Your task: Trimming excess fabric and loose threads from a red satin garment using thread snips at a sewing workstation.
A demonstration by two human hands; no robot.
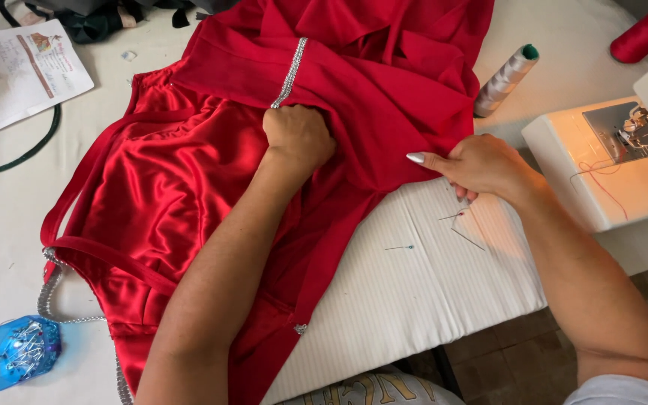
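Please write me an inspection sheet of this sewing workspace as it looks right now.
Surface: white table with a ribbed cover, mostly under fabric.
Job's things: red garment spread out, shiny lining up, with silver rhinestone trim along a seam.
Clutter: blue pin holder, loose pins, grey thread cone lying down, red thread cone, printed paper sheet.
Grippers: left hand fisted, pressing the fabric just below the trim; right hand pinching the fabric edge.
Cables: dark green cord curving at the left edge.
Surroundings: white sewing machine at right, tiled floor below.
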